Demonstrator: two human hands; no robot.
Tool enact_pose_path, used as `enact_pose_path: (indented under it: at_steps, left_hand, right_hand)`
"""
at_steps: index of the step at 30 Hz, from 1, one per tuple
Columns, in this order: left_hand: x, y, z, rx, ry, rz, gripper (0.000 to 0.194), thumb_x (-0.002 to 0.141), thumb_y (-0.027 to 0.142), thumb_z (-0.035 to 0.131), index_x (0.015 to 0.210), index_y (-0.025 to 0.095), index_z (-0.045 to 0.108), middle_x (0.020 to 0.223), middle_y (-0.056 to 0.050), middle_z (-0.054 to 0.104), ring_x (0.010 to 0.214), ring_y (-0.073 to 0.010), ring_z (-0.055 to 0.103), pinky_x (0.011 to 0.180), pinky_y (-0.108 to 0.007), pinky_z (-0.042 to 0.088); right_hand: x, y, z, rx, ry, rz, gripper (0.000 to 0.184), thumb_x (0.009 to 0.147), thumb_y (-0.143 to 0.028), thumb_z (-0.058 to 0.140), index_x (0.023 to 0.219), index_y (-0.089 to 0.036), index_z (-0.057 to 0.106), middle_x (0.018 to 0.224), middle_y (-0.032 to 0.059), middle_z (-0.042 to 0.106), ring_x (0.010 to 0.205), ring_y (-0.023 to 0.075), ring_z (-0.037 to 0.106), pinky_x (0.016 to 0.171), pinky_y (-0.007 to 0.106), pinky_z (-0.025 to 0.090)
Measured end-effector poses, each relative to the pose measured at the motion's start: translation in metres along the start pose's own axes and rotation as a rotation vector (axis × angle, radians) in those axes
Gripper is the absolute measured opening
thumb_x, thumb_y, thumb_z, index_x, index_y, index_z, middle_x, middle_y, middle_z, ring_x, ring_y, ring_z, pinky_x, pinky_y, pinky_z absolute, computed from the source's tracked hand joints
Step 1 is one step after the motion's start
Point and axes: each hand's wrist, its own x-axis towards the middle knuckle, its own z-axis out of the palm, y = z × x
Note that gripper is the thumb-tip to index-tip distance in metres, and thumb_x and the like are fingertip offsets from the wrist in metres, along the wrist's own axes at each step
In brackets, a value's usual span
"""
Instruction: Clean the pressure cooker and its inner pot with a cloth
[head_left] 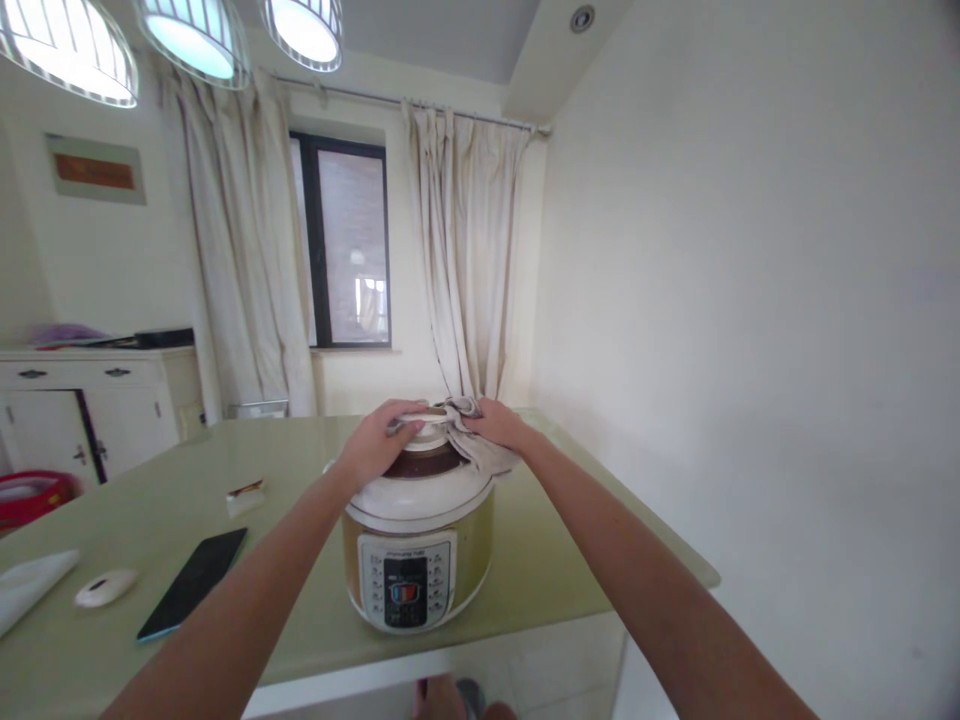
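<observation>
An electric pressure cooker [480, 540] with a white lid and a button panel stands upright near the table's front edge. My left hand [379, 440] is closed around the white handle [431, 436] on top of the lid, its thumb on the near side. At the right of the handle, my right hand [496, 424] grips a crumpled grey cloth [491, 458]. The cloth lies against the handle and drapes over the lid's right side. Most of the right fingers are hidden by the cloth and the hand itself.
On the pale green table [300, 450], left of the cooker, lie a dark tablet or phone [196, 580], a white oval object [106, 588], a white sheet [34, 585] and a small packet [246, 493]. A wall [735, 350] borders the table's right side.
</observation>
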Motion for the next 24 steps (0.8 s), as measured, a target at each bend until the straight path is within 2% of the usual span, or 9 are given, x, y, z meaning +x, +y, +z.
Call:
enact_pose_path:
  at_steps: [3,6,8,11,14,17,20,22,24]
  left_hand:
    - [-0.002,0.001,-0.002,0.016,-0.013,-0.015,0.041,0.097,0.049,0.059,0.128,0.027,0.073,0.133,-0.007,0.074,0.123,-0.0273,0.067,0.112,-0.046,0.051]
    - [-0.003,0.003,-0.003,0.027,-0.024,-0.040,0.045,0.097,0.050,0.058,0.135,0.027,0.067,0.138,-0.006,0.072,0.121,-0.0274,0.068,0.111,-0.046,0.052]
    - [-0.003,0.004,-0.004,0.031,-0.024,-0.030,0.044,0.097,0.049,0.057,0.133,0.027,0.068,0.137,-0.006,0.073,0.121,-0.0274,0.068,0.111,-0.046,0.052]
    - [-0.001,0.005,-0.003,0.038,-0.016,-0.018,0.043,0.095,0.050,0.057,0.126,0.025,0.073,0.131,-0.008,0.075,0.119,-0.0282,0.069,0.110,-0.045,0.052]
    - [0.000,0.006,-0.002,0.043,-0.011,-0.043,0.047,0.093,0.052,0.057,0.126,0.024,0.074,0.129,-0.009,0.076,0.117,-0.0287,0.070,0.106,-0.044,0.054]
    - [0.000,0.007,-0.002,0.061,-0.018,-0.052,0.048,0.093,0.053,0.056,0.127,0.024,0.073,0.130,-0.008,0.076,0.115,-0.0285,0.070,0.104,-0.043,0.055]
    - [-0.002,0.006,-0.002,0.070,-0.016,-0.042,0.048,0.094,0.053,0.057,0.129,0.025,0.072,0.132,-0.008,0.075,0.116,-0.0279,0.070,0.105,-0.043,0.054]
    - [-0.003,0.005,-0.002,0.067,-0.016,-0.039,0.048,0.094,0.052,0.057,0.131,0.025,0.071,0.134,-0.007,0.074,0.116,-0.0275,0.070,0.105,-0.042,0.055]
    - [-0.004,0.005,-0.002,0.067,-0.016,-0.048,0.047,0.095,0.052,0.058,0.133,0.026,0.071,0.135,-0.007,0.074,0.115,-0.0269,0.070,0.103,-0.042,0.056]
  right_hand:
    - [0.010,-0.004,0.002,-0.063,-0.012,0.070,0.044,0.098,-0.059,0.062,0.116,-0.022,0.077,0.120,0.0119,0.077,0.111,0.0314,0.071,0.089,0.037,0.052]
    - [-0.007,-0.010,0.000,-0.083,0.031,0.114,0.051,0.099,-0.062,0.057,0.121,-0.019,0.074,0.123,0.0142,0.075,0.114,0.0328,0.069,0.090,0.038,0.052]
    - [-0.035,-0.018,0.000,-0.113,0.091,0.102,0.050,0.101,-0.060,0.052,0.125,-0.020,0.072,0.127,0.0134,0.073,0.118,0.0318,0.066,0.094,0.039,0.051]
    - [-0.089,-0.032,0.010,-0.165,0.234,-0.013,0.047,0.103,-0.053,0.049,0.139,-0.028,0.066,0.143,0.0098,0.065,0.129,0.0306,0.057,0.106,0.043,0.047]
    - [-0.140,-0.038,0.036,-0.162,0.342,-0.166,0.064,0.097,-0.055,0.060,0.157,-0.035,0.051,0.163,0.0071,0.047,0.146,0.0349,0.041,0.119,0.050,0.037]
    - [-0.166,-0.036,0.061,-0.145,0.413,-0.246,0.080,0.090,-0.052,0.067,0.164,-0.032,0.043,0.173,0.0082,0.031,0.154,0.0402,0.030,0.124,0.055,0.029]
    - [-0.158,-0.035,0.062,-0.106,0.443,-0.243,0.078,0.089,-0.046,0.065,0.162,-0.031,0.045,0.171,0.0076,0.036,0.154,0.0372,0.033,0.124,0.052,0.030]
    - [-0.136,-0.036,0.048,-0.088,0.427,-0.171,0.064,0.093,-0.044,0.061,0.155,-0.032,0.054,0.162,0.0070,0.049,0.147,0.0337,0.043,0.120,0.050,0.036]
    - [-0.104,-0.037,0.028,-0.101,0.351,-0.037,0.047,0.099,-0.046,0.055,0.141,-0.030,0.066,0.146,0.0102,0.064,0.134,0.0332,0.056,0.111,0.049,0.044]
